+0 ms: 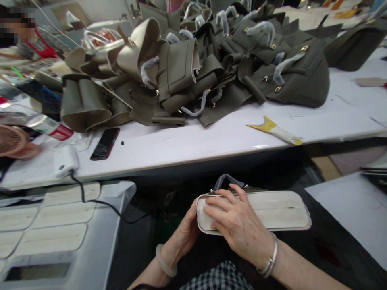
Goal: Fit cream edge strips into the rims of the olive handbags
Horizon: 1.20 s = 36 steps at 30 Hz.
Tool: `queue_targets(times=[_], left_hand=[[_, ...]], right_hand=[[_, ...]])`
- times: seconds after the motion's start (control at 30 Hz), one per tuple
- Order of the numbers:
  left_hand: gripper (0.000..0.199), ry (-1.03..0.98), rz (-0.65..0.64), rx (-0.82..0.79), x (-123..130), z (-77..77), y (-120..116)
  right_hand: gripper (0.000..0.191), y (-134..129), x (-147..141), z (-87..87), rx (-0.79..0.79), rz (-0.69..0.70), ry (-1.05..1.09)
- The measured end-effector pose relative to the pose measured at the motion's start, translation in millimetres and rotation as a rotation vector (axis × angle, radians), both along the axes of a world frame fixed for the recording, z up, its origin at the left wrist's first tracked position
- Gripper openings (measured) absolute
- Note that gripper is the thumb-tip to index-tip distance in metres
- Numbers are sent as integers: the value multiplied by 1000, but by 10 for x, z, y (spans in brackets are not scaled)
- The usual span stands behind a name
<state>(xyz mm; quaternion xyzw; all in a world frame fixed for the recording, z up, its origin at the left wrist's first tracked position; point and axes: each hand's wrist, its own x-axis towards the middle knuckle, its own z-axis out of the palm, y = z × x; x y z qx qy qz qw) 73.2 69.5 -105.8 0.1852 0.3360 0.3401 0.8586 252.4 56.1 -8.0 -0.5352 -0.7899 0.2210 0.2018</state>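
A dark olive handbag (256, 189) lies low in front of me, mostly hidden under an off-white oblong panel with rounded corners (279, 209). Its plastic-wrapped handle (226, 179) sticks up beyond the panel's far edge. My left hand (189, 229) grips the bag at its left end; most of those fingers are out of sight behind the edge. Across the left part of the panel rests my right hand (234, 217), its fingers stretched out and lying flat on the white surface. A thin line runs lengthwise along the panel.
Olive bag pieces (178, 68) with wrapped handles are heaped on the white table (169, 149). Nearer its front edge lie a phone (105, 143) and a yellow-ended tool (273, 129). More off-white panels (54, 237) lie at left, with a black cable (115, 207) beside them.
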Motion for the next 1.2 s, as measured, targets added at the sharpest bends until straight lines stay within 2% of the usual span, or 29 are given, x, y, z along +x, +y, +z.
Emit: queue_targets(times=[0.2,0.43,0.7,0.97,1.1,1.2], left_hand=[[44,33,-19,48,-16,34,12],[37,90,17,81,31,67,-32],[35,134,19,137,76,240,-31],[30,271,107,227,114,189,-47],[31,339,123,346,156,220,-18],[31,330,114,347,160,255,-22]], right_hand=[[27,4,-6,-13,-24,-16,5],[30,-20,-20,-2,-39,-20,-15],[29,-36,-34,34,-50,-25,8],[33,-20,-21,22,-63,-23,21],[34,-7,-11,-4,-46,-24,33],[32,-3,-24,-4,-23,-43,43]])
